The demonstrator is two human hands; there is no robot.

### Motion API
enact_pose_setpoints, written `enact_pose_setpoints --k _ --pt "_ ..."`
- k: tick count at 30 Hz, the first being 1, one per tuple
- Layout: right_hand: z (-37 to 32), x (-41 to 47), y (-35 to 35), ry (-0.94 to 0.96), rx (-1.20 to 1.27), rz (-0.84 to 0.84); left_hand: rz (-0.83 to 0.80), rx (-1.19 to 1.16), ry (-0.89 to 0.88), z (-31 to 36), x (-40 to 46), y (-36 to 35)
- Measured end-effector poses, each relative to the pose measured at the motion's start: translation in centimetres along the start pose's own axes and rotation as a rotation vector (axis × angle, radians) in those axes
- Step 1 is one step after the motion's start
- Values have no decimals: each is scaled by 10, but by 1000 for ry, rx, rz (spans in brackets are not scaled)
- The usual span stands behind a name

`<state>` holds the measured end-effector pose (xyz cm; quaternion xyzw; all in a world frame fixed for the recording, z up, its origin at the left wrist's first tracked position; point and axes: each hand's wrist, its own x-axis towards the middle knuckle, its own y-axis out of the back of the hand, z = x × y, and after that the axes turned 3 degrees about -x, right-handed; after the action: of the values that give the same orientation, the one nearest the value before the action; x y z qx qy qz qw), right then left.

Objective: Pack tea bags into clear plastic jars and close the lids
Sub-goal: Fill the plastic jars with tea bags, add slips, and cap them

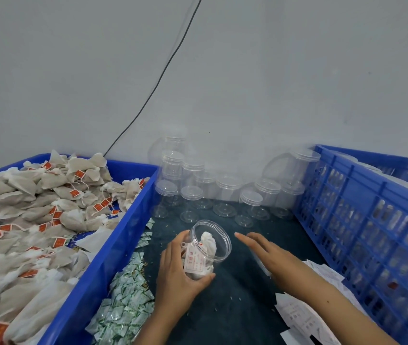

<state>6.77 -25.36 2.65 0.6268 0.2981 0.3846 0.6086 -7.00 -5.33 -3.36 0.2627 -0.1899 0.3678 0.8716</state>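
- Clear round plastic jar (pixel 208 247), lidless, tilted on dark cloth (pixel 235 300), white tea bags (pixel 208 242) inside.
- Left hand (pixel 175 272) curled round jar.
- Right hand (pixel 270 255) beside, fingers straight, together.

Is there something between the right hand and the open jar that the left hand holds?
Nothing visible. The right hand hovers open beside the jar, with only bare dark mat between them. The left hand grips the jar's other side.

We see two bare forearms coming in below the open jar (pixel 208 247): left hand (pixel 178 272) and right hand (pixel 270 255). No sleeves, gloves, rings or watch visible on either. Nails short, unpainted. Small dark mole on right forearm (pixel 327 301).
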Motion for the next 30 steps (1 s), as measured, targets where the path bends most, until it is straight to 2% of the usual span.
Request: enact_pose_setpoints --k 6,15,17,25,30 --pt "-11 8 21 2 97 -39 -50 100 -79 4 0 2" --pt "-34 20 51 61 782 -27 -72 104 -126 4 0 2" --pt "-42 23 46 73 851 -5 -86 105 -135 4 0 2" --pt "-75 27 13 20 619 263 -209 -16 -61 0 3 4" --pt "-79 29 0 -129 953 458 -231 -306 197 -5 5 12"
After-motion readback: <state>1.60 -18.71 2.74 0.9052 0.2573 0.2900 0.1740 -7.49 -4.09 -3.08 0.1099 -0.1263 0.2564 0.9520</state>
